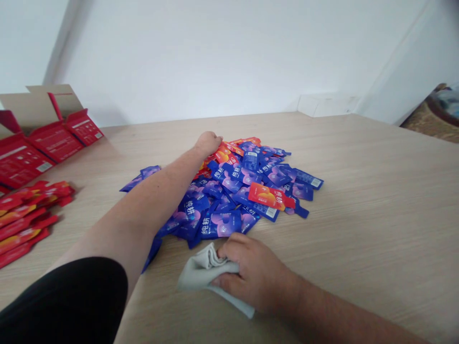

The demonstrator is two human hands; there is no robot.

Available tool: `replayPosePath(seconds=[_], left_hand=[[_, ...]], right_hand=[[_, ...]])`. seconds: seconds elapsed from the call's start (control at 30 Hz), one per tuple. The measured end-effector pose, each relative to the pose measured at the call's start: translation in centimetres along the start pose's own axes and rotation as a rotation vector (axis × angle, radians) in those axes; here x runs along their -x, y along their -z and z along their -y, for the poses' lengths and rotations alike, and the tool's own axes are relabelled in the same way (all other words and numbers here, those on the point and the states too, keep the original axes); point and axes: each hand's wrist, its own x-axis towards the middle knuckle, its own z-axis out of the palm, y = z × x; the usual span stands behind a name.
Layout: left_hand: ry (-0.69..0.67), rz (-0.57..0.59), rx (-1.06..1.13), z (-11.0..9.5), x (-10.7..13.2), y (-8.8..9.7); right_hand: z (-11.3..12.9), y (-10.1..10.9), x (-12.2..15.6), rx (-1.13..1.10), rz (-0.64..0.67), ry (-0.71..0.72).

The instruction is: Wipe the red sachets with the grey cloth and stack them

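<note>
- Red pouches point(27, 217) are lying in rows on the desk point(358, 215) near open red cartons point(53, 143).
- The left hand point(209, 143) is reaching to the pile's far edge, beside orange-red pouches point(226, 154); I cannot tell its grip.
- Blue pouches point(220, 224) are forming most of the pile.
- The right hand point(256, 272) is pinching a folded pale cloth point(201, 270) in front.

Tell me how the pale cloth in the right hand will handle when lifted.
The pale cloth is likely floppy, since it bunches into soft folds in the right hand. It's probably light, as its loose corner looks thin. It may unfold somewhat, because part of it spreads beyond the grip.
</note>
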Motion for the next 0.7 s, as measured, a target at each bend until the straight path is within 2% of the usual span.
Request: replayPosePath(seconds=[0.27,0.4,0.5,0.6,0.63,0.7], left_hand=[[-0.145,-0.325,0.068,0.1,3.1,5.0],[-0.207,-0.398,0.143,-0.8,4.3,7.2],[-0.234,-0.441,0.263,-2.4,5.1,8.2],[-0.206,-0.399,0.428,-4.7,5.9,7.5],[-0.180,-0.346,0.456,-5.4,6.3,6.8],[-0.103,-0.147,0.414,-6.8,7.0,4.8]], right_hand=[[0.2,0.2,-0.1,-0.018,-0.005,0.031],[0.1,0.3,-0.2,-0.009,-0.010,0.042],[0.0,0.3,-0.3,0.001,-0.011,0.047],[0.0,0.3,-0.4,0.015,-0.006,0.049],[0.0,0.3,-0.4,0.021,-0.005,0.046],[0.0,0.4,-0.4,0.029,0.002,0.038]])
